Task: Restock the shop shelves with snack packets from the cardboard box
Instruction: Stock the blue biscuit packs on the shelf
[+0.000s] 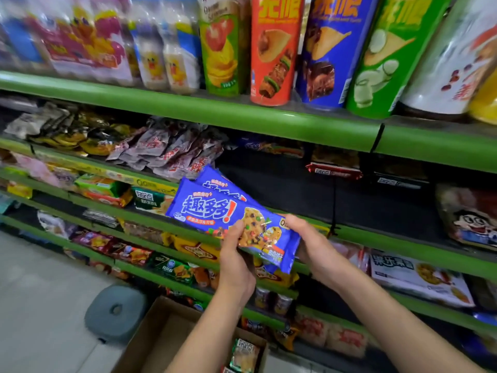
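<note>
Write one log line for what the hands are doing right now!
left hand: holds blue cookie packets | right hand: holds same packets | position: before dark shelf gap | cardboard box: below, packets inside

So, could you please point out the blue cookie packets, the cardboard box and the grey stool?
blue cookie packets (215,211): head view, front packet's printed face.
cardboard box (158,332): head view, left inner wall.
grey stool (115,310): head view, seat top.

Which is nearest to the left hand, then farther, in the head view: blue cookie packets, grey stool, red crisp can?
1. Blue cookie packets: held in the left hand.
2. Grey stool: floor, lower left.
3. Red crisp can: top shelf, above.
</note>
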The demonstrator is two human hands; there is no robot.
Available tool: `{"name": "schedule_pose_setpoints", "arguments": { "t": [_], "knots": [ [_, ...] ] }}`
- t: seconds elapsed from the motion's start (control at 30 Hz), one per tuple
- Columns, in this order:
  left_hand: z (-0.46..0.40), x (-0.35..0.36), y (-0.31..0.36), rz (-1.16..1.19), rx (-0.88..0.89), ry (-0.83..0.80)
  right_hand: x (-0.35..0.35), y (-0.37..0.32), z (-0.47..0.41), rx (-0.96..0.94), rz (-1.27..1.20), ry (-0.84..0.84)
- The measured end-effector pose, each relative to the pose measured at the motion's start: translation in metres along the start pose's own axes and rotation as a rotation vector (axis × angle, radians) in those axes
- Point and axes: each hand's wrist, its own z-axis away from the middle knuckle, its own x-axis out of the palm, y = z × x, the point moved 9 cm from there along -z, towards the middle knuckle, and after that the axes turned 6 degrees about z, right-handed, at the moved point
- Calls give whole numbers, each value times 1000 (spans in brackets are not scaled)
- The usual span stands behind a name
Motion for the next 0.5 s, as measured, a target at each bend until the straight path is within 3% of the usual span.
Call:
{"name": "schedule_pose_setpoints", "arguments": {
  "t": [0.23, 0.5],
  "knots": [
    [-8, 2, -9, 39, -72, 13, -4, -11, 3, -39, 47, -40],
    [-15, 19, 22, 100, -22, -87, -2, -36, -5, -86, 64, -132]
  ]
}}
